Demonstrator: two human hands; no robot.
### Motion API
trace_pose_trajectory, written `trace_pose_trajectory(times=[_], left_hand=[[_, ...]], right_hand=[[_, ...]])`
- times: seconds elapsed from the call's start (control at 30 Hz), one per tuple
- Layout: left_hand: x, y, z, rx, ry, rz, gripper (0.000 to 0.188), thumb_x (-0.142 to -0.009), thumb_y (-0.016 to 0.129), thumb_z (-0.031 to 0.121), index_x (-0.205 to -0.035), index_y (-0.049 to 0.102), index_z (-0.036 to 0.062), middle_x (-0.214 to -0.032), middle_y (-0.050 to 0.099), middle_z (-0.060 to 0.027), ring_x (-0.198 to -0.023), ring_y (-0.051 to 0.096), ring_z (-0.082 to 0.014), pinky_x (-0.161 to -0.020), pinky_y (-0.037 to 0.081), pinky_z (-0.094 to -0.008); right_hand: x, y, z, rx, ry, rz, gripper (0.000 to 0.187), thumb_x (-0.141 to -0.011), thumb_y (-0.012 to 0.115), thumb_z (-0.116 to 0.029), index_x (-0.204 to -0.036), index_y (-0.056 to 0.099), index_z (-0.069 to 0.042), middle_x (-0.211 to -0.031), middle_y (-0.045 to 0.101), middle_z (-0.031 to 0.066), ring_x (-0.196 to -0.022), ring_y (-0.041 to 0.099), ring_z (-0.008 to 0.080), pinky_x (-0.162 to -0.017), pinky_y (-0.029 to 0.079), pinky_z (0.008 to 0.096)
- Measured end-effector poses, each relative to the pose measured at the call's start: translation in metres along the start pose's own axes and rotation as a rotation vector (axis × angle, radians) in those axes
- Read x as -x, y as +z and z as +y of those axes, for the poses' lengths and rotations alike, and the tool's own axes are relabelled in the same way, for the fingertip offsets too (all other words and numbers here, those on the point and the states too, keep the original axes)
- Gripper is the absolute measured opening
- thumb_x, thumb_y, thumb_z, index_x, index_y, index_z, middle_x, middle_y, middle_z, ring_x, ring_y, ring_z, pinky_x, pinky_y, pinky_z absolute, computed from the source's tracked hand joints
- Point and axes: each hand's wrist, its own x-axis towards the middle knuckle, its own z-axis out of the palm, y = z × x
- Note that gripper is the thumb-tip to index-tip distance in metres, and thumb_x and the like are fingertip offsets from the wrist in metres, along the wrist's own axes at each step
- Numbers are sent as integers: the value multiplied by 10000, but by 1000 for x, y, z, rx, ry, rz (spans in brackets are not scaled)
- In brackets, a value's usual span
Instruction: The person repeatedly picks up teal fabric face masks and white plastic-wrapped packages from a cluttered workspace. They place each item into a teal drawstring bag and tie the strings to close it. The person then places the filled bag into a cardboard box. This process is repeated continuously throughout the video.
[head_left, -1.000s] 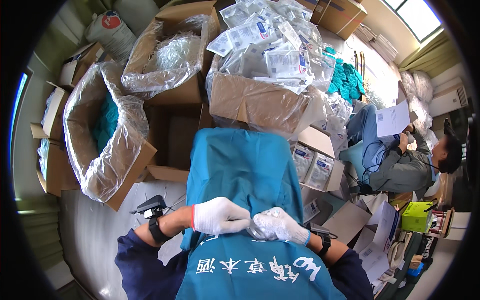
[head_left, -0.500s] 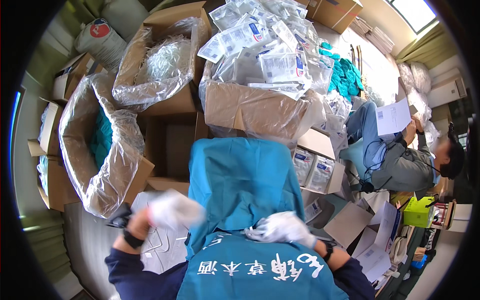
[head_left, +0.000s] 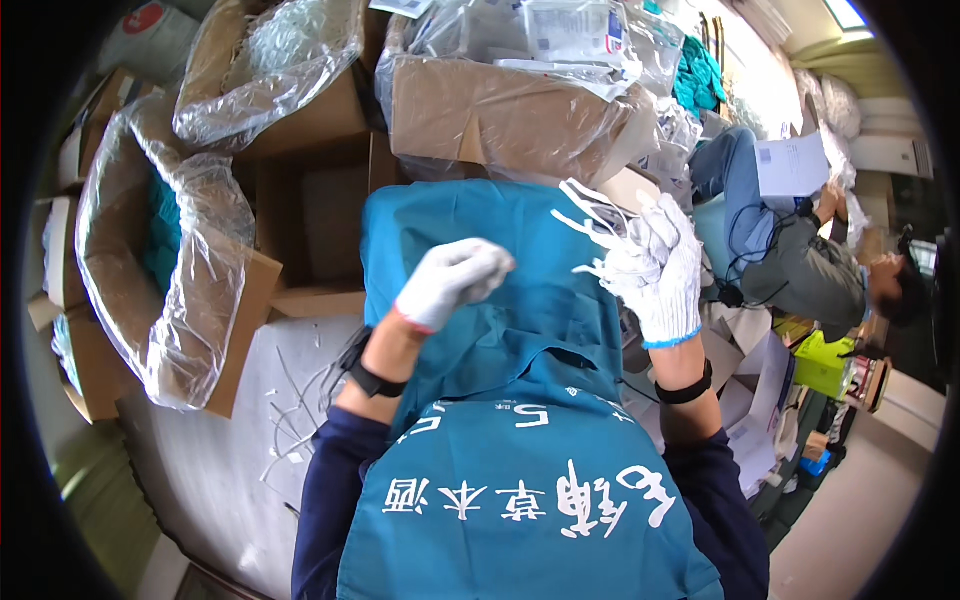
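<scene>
My right hand [head_left: 662, 268], in a white knit glove with a blue cuff, is raised at the right of my lap and closed around a bunch of white strips [head_left: 572, 222]. Their loose ends fan out to the left, past my fingers. In a matching glove, my left hand [head_left: 455, 283] hovers over the apron with its fingers curled together. Whatever it may hold is hidden. Beneath both hands a teal apron [head_left: 480, 225] with white lettering spreads over my lap.
Ahead stands a lined carton [head_left: 500, 120] of white packets. Left of it are a carton of white strips [head_left: 300, 35], an open brown box [head_left: 325, 225] and a plastic-lined carton [head_left: 200, 280] with teal cloth. A seated person [head_left: 800, 270] at the right holds a white sheet [head_left: 790, 168].
My right hand has risen from my lap, lifting the white strips up and to the right. My left hand has swung inward over the apron. The view has tipped downward.
</scene>
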Motion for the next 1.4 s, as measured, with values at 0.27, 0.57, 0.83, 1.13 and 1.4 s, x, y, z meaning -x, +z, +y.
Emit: trace_pose_trajectory(times=[0.27, 0.57, 0.83, 1.13, 1.4], left_hand=[[-44, 46, -45, -282, 165, -169, 449, -1050, 461, 409, -1009, 700, 31, -870, 594, -8, -765, 478, -87, -675, 416, -246], [-8, 55, -33, -334, 77, -251, 476, -1050, 481, 425, -809, 628, 41, -709, 526, 17, -654, 433, -84, -608, 391, -257], [31, 52, 11, -636, 81, -294, 306, -1012, 600, 261, -936, 659, -29, -743, 578, -31, -738, 506, -106, -708, 468, -292], [91, 25, 145, -990, 200, -245, 269, -965, 644, 221, -842, 650, -19, -697, 591, -85, -642, 533, -137, -613, 471, -307], [122, -105, 318, -240, 928, 218, 235, -1032, 492, 191, -844, 576, 79, -671, 405, 68, -571, 404, -51, -514, 316, -191]], right_hand=[[-4, 20, 9, -80, 36, -33, 500, -1038, 450, -275, -543, 393, -235, -435, 377, -77, -323, 314, 96, -325, 287, 237], [-3, -20, 23, 280, -158, 31, 363, -1006, 530, -269, -686, 573, -103, -578, 477, -12, -443, 471, 110, -411, 431, 259], [43, -36, 49, 1360, -79, -553, 390, -939, 683, -348, -721, 611, -33, -619, 527, 30, -600, 467, 97, -551, 409, 288], [60, 34, -67, 1879, -1156, -853, 40, -770, 749, -111, -768, 710, -105, -677, 644, 37, -569, 613, 260, -526, 487, 353], [32, 103, -196, 1637, -1857, -22, 169, -971, 590, -167, -923, 519, -21, -852, 529, 85, -816, 489, 216, -761, 392, 381]])
